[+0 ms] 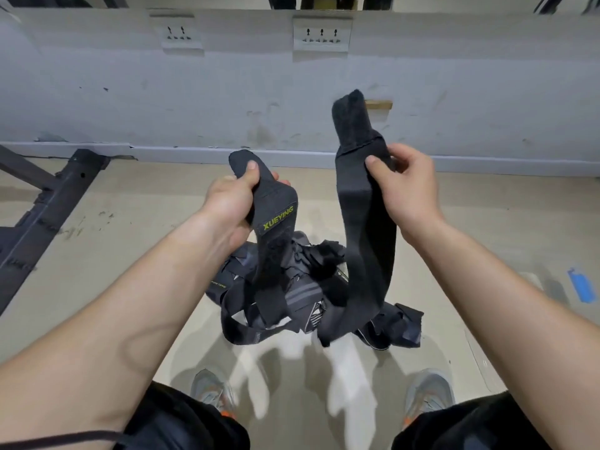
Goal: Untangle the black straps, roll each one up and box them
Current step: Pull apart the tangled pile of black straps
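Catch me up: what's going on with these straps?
A person stands over a tangled pile of black straps on the floor. The left grip holds up the XUEYING strap by one end; the right grip pinches a wider black strap, its top end sticking up. Both lengths hang down into the pile. Nothing is rolled yet, and no box is in view.

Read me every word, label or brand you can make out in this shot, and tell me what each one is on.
"XUEYING": yellow-green letters on the black strap gripped by the left hand.
Yellow-green lettering on a lower strap in the pile: too small to read.
Small tag in that pile: blurred, unreadable.
The long strap in the right hand: no text visible.
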Tool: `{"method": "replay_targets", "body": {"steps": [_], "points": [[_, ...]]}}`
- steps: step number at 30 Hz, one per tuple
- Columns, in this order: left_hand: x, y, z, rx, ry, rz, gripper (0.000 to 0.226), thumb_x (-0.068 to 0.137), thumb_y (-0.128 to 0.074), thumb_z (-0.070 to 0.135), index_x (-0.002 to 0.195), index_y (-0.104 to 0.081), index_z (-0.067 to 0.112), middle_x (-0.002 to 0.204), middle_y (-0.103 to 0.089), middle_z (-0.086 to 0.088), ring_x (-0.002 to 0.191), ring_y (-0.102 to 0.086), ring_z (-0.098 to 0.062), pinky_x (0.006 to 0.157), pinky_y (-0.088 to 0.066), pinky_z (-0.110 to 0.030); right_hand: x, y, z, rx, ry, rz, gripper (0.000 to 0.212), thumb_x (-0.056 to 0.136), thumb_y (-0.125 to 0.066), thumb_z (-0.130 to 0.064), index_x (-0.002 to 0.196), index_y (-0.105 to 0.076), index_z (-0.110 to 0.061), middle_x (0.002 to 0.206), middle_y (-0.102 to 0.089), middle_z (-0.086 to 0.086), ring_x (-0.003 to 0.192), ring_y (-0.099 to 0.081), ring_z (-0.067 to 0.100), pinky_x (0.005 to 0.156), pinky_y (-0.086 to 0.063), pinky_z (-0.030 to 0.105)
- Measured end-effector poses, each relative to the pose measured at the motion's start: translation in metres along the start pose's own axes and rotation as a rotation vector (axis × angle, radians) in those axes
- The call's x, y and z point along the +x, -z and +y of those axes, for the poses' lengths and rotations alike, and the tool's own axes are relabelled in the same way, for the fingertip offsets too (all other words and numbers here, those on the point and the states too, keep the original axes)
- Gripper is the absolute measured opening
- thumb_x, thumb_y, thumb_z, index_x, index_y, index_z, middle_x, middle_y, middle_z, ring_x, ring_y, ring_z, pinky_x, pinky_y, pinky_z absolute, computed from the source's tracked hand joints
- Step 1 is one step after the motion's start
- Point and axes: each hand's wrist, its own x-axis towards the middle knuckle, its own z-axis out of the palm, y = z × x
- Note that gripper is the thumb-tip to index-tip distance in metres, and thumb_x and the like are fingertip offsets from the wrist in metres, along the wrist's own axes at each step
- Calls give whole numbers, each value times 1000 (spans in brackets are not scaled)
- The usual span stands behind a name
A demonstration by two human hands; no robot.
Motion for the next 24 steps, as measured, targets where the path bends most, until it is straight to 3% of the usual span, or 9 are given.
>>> {"method": "replay_targets", "body": {"steps": [3,6,9,12,15,18,21,24], "points": [[-3,-10,-2,-130,41,60,23,107,-50,23,98,-59,3,87,-72,-9,64,-74,-16,62,-62,-33,-24,-19,-6,-340,227,48,13,90,-67,-26,99,-75,-22,88,-71,-5,84,-64,18,75,-44,31],[-10,-21,-8,-151,82,29,21,108,-45,12,103,-62,-1,89,-71,-14,64,-73,-20,56,-61,-33,-55,-47,-6,-424,377,-73,24,83,-63,-24,104,-75,-22,100,-70,0,82,-67,25,76,-51,35],[-13,-22,-9,-211,116,0,24,108,-44,13,112,-62,-2,97,-72,-18,70,-75,-25,52,-59,-33,-66,-61,2,-350,323,-155,31,83,-63,-32,110,-74,-22,103,-63,-4,78,-67,21,77,-56,41],[-10,-16,-3,-238,139,-22,32,108,-44,17,126,-61,-4,105,-73,-19,78,-76,-28,56,-60,-35,-61,-60,4,-206,284,-234,29,91,-64,-32,115,-74,-21,105,-60,-6,94,-63,11,86,-55,40],[-8,-13,-1,-179,182,-74,39,110,-41,20,133,-58,-6,117,-72,-20,99,-75,-30,70,-65,-41,-52,-53,3,-190,241,-251,21,89,-72,-23,109,-70,-29,108,-51,-10,103,-56,4,94,-51,35],[-8,-14,5,-156,185,-168,45,110,-41,30,137,-56,-3,126,-69,-20,115,-69,-32,84,-62,-44,-44,-47,-2,-134,85,-246,46,79,-83,-28,116,-55,-34,117,-48,-11,106,-55,5,93,-50,32],[-16,-14,12,-158,194,-309,48,110,-37,33,128,-61,-4,121,-71,-21,105,-73,-29,81,-63,-40,-37,-41,-7,10,-10,-257,51,75,-88,-26,117,-59,-30,110,-65,-9,94,-62,7,88,-55,31],[-22,-12,11,-130,183,-454,42,108,-39,20,132,-54,-11,131,-64,-27,119,-66,-34,100,-56,-42,-35,-38,-8,106,-61,-211,39,74,-90,-21,101,-63,-25,96,-71,-1,76,-64,9,77,-58,28]]}}
